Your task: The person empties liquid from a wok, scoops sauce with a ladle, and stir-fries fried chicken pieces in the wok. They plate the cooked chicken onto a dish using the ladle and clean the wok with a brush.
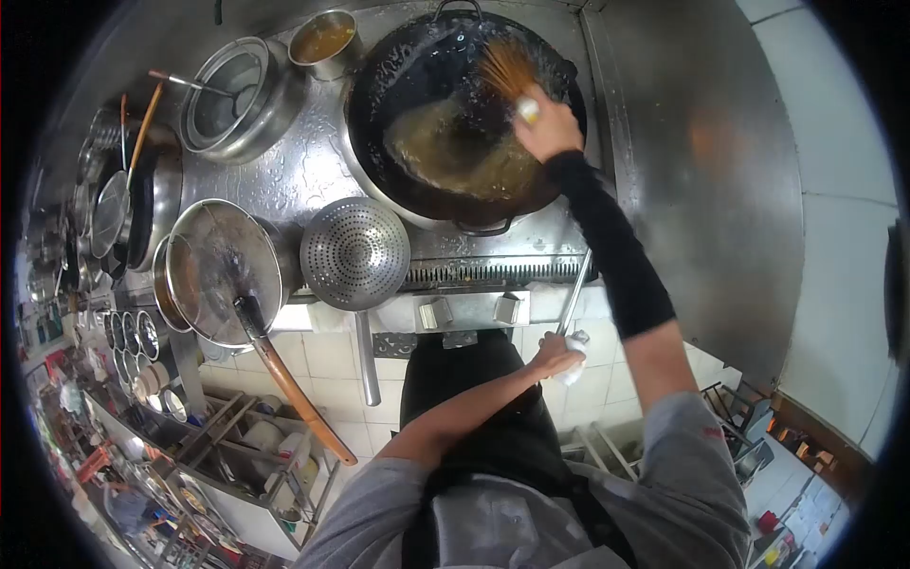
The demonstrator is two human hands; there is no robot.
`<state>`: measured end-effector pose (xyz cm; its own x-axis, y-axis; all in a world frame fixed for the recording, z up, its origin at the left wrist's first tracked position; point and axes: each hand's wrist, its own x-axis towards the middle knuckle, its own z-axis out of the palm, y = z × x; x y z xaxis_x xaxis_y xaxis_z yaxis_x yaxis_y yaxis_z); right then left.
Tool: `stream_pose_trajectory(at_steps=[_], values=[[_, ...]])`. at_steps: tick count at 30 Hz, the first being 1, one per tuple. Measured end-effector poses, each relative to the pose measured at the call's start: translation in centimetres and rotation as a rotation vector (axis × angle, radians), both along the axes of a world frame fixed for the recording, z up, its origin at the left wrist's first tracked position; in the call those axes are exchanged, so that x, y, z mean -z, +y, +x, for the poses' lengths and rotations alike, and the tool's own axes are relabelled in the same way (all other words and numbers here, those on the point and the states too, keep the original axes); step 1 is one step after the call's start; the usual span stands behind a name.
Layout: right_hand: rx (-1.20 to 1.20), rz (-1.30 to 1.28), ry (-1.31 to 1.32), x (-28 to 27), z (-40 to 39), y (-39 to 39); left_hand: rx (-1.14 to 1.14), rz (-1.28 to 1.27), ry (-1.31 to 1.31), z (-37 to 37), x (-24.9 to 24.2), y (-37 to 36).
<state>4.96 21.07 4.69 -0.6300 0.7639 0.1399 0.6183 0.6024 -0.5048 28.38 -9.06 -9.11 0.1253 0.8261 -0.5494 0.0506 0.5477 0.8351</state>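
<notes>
In my right hand is a bamboo wok brush, its bristles spread against the far right inner wall of a large dark wok. Cloudy brownish water swirls in the wok's bottom. Below the wok's front right side, my left hand is closed on a thin metal rod that slants up toward the stove edge; the rod's far end is hidden. A crumpled white cloth is bunched at that same hand. A black sleeve covers my right forearm.
Left of the wok lie a perforated skimmer, a wide round strainer with a wooden-handled utensil across it, and a steel pot. A small pot of orange-brown liquid stands behind. A metal panel is at the right.
</notes>
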Motion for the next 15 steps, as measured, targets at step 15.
stream_pose_trajectory(at_steps=[15], values=[[-0.224,-0.237,-0.142,-3.9,10.0,-4.4,-0.632,-0.08,-0.128,-20.9,-16.4,-9.6]])
